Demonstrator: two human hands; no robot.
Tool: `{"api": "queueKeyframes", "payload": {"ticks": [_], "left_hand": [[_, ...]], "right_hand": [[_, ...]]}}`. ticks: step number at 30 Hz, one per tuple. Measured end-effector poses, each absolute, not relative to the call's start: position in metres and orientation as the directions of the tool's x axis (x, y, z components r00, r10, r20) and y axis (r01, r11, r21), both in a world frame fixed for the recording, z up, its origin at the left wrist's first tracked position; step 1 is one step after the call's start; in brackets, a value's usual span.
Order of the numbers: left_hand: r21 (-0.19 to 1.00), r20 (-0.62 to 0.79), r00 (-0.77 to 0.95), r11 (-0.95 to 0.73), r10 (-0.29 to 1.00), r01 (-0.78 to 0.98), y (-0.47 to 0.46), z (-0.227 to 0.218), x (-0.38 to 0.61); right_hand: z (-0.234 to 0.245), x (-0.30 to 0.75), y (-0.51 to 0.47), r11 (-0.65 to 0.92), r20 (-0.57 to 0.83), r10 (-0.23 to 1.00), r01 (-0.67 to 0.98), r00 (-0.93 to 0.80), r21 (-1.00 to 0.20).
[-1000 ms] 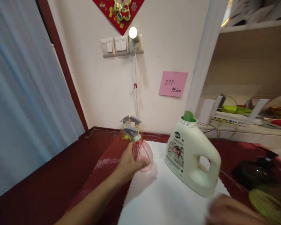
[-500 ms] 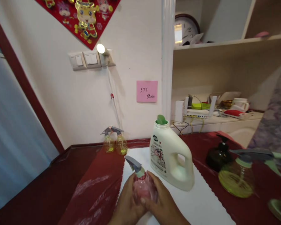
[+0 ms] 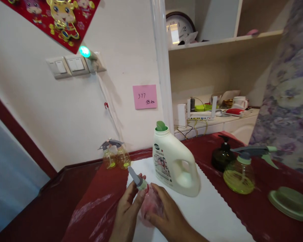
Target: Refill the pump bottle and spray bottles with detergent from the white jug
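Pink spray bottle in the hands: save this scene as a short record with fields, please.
Held: pink spray bottle, grey head leaning toward picture left
Left hand: at the bottle's neck
Right hand: around its body
Below: white sheet on a dark red tabletop
Beyond: pale green jug, upright, green piece in its mouth
Near wall: two yellow spray bottles
Right side: dark pump bottle, spray bottle with yellow liquid
Wall: pink note reading 377

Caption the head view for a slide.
Left hand and right hand hold a pink translucent round spray bottle beside a pale-green plastic handled jug.
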State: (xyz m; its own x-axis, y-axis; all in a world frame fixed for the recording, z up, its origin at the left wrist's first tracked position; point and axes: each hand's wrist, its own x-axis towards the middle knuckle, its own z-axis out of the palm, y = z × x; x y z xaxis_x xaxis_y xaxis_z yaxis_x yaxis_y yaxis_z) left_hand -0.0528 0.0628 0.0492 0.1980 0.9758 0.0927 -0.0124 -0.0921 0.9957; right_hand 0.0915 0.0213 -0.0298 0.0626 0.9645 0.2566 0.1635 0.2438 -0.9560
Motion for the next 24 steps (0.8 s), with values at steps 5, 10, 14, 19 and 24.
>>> {"api": "queueKeyframes", "payload": {"ticks": [5,10,14,19,24], "left_hand": [[0.992,0.120,0.164,-0.111,0.979,-0.062,0.069,0.059,-0.045],[0.984,0.153,0.123,-0.140,0.981,-0.108,0.071,0.077,-0.051],[0.960,0.218,0.037,-0.208,0.975,-0.190,0.063,0.101,-0.056],[0.929,0.288,-0.065,-0.296,0.955,-0.224,0.050,0.129,-0.059],[0.903,0.326,-0.154,-0.356,0.933,-0.242,0.045,0.137,-0.068]], "right_hand": [[-0.025,0.092,0.023,0.218,0.230,0.972,0.194,0.045,-0.956],[-0.018,0.094,0.022,0.169,0.185,0.982,0.237,0.048,-0.957],[-0.016,0.094,0.020,0.136,0.149,0.988,0.256,0.034,-0.957],[-0.013,0.094,0.018,0.116,0.130,0.991,0.257,0.037,-0.959],[-0.015,0.093,0.018,0.114,0.127,0.991,0.253,0.037,-0.961]]}}
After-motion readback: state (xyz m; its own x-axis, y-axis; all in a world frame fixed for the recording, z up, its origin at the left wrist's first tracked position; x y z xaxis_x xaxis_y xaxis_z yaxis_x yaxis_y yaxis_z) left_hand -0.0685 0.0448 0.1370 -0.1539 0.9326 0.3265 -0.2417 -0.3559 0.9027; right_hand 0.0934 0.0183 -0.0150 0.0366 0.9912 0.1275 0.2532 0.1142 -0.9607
